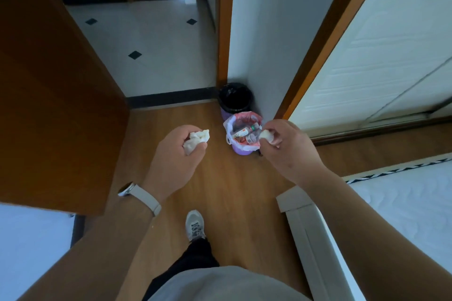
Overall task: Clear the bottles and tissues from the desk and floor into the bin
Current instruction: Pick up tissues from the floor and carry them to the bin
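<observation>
Left hand (178, 151) fingers curl round a crumpled tissue (197, 140); right hand (291, 149) pinches a second tissue (267, 135), both held high near the purple bin (241, 150). Risk: the bin looks crowded with bottles (247, 131), so tissues dropped early may drift or bounce out.

There were two hands, the left hand (176, 154) and the right hand (291, 149), and two crumpled tissues: the left tissue (197, 140) gripped in one, the right tissue (267, 135) pinched in the other. Two bins stood on the floor, the black-lined bin (235, 99) and the purple bin (241, 149) — its bottles (252, 133) were too jumbled to count. One wristwatch (126, 189), one shoe (195, 225) and three dark diamond tiles (134, 55) showed.
</observation>
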Tool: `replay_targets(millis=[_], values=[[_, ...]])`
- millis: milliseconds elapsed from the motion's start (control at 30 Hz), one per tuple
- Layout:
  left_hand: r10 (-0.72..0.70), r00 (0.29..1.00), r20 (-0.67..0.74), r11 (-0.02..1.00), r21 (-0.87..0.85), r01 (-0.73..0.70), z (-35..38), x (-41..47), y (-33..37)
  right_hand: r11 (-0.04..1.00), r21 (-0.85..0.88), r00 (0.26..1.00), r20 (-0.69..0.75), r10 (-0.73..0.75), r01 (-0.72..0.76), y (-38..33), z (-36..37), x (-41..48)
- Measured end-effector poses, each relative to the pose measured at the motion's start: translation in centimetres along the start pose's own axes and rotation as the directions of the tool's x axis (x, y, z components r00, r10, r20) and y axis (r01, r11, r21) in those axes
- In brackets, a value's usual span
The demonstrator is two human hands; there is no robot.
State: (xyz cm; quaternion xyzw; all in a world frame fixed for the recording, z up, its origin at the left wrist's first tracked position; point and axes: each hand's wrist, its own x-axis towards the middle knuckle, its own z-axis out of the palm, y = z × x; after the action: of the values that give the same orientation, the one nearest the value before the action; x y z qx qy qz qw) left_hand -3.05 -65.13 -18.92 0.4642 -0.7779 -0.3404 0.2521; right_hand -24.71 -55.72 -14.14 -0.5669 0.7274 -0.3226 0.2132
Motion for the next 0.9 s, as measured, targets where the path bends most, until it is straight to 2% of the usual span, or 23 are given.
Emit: replay_targets(millis=[100,267,400,533,800,900], values=[[0.017,1.000,0.009,1.000,-0.004,-0.017,-1.7,5.3,-2.4,0.999,-0.040,1.000,-0.005,0.001,-0.001,-1.6,1.7,5.1],[0.049,0.998,0.046,0.998,0.029,-0.050,-4.3,13.3,-5.6,0.984,-0.144,0.983,0.136,0.126,-0.106,-3.3,3.2,13.6],[0.048,0.998,0.039,0.998,0.047,-0.050,-5.0,18.6,-7.0,0.974,-0.164,0.987,-0.007,0.160,-0.159,-2.9,4.4,17.7],[0.052,0.997,0.063,0.997,0.052,-0.055,-4.2,23.6,-8.0,0.968,-0.167,0.982,-0.008,0.187,-0.186,-0.3,5.0,22.4],[-0.040,0.996,0.085,0.992,0.119,0.030,-0.2,35.5,-10.4,0.979,-0.133,0.988,-0.034,0.153,-0.156,6.6,6.3,35.2],[-0.023,0.996,0.082,0.989,0.149,0.011,1.2,40.7,-10.3,0.971,-0.156,0.982,0.008,0.187,-0.184,10.5,6.4,40.4]])
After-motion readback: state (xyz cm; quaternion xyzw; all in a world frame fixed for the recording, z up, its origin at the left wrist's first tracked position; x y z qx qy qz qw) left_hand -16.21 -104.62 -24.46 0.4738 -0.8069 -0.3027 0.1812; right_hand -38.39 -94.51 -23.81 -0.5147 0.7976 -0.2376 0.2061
